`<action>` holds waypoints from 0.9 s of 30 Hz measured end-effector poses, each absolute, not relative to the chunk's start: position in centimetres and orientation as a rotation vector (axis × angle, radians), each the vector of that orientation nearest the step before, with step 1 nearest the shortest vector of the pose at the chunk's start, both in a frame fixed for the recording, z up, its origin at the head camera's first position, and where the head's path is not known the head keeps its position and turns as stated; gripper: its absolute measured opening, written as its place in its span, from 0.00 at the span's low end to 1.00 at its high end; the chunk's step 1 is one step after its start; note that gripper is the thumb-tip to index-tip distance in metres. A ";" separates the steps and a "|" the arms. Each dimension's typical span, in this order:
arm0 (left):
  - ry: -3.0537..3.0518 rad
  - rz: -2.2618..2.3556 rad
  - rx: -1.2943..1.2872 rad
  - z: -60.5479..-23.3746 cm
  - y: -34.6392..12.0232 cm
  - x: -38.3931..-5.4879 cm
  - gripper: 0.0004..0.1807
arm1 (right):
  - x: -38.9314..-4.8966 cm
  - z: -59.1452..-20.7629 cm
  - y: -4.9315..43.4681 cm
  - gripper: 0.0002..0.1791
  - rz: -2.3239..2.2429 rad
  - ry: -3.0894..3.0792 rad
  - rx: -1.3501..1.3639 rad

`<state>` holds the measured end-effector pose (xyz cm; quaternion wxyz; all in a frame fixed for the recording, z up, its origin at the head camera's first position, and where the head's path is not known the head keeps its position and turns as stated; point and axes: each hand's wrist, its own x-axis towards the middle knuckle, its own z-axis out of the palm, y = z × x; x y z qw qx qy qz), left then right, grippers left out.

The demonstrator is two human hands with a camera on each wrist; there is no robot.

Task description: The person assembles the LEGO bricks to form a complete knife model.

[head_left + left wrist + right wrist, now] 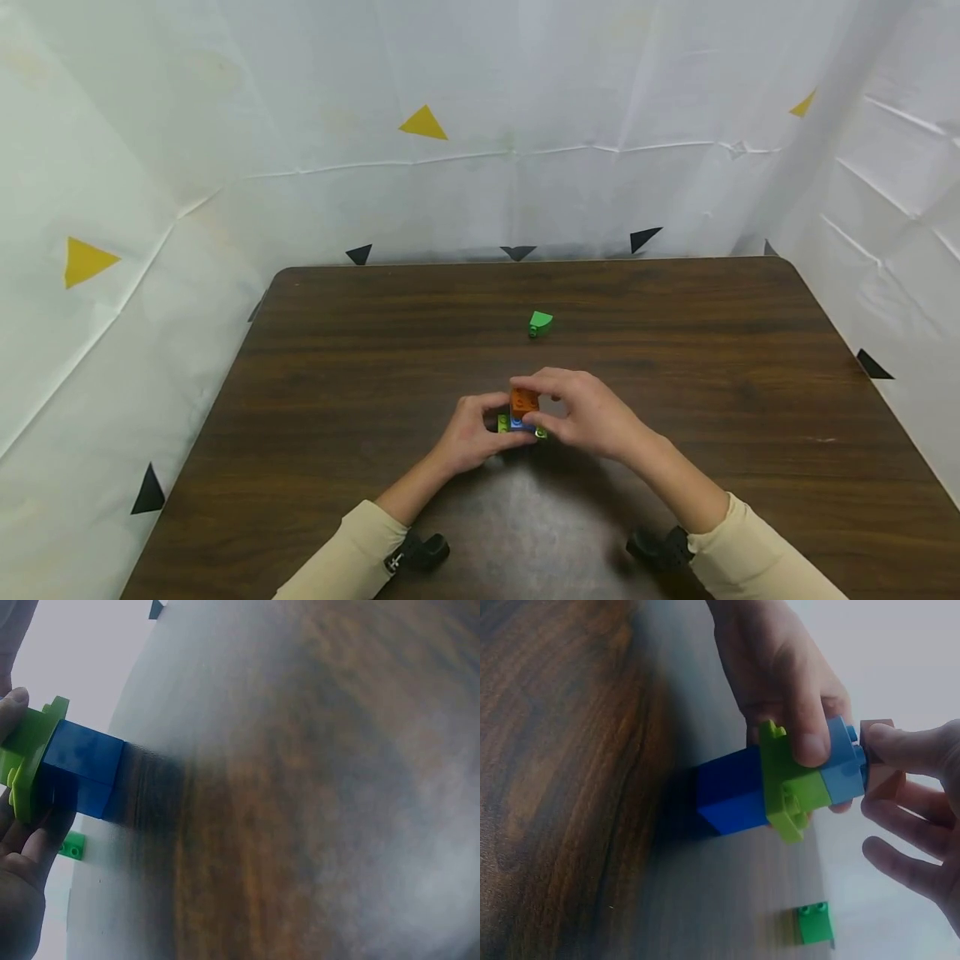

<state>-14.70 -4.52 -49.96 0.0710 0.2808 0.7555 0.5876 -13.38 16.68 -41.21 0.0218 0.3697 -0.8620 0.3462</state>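
Note:
A small upright stack of toy building bricks is between the hands near the table's middle. Dark blue bricks point(731, 791) form its base, with a wider lime green piece point(784, 780) above and a light blue brick point(844, 761) over that. My left hand point(472, 433) grips the stack from the left, its thumb against the lime green and light blue pieces. Between right thumb and fingers, my right hand point(592, 412) pinches an orange brick point(524, 402) at the top of the stack. In the right wrist view, light blue studs show beside the orange brick, which looks not fully seated.
A bright green brick with a curved side point(541, 322) lies on the brown wooden table point(375, 350) beyond the hands. White sheeting point(525, 200) with yellow and black triangles stands behind the table and along its sides.

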 end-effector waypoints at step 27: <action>2.204 1.824 0.853 -49.9 -4.5 -14.5 0.21 | -12.3 -40.3 16.5 0.23 0.875 -2.716 1.206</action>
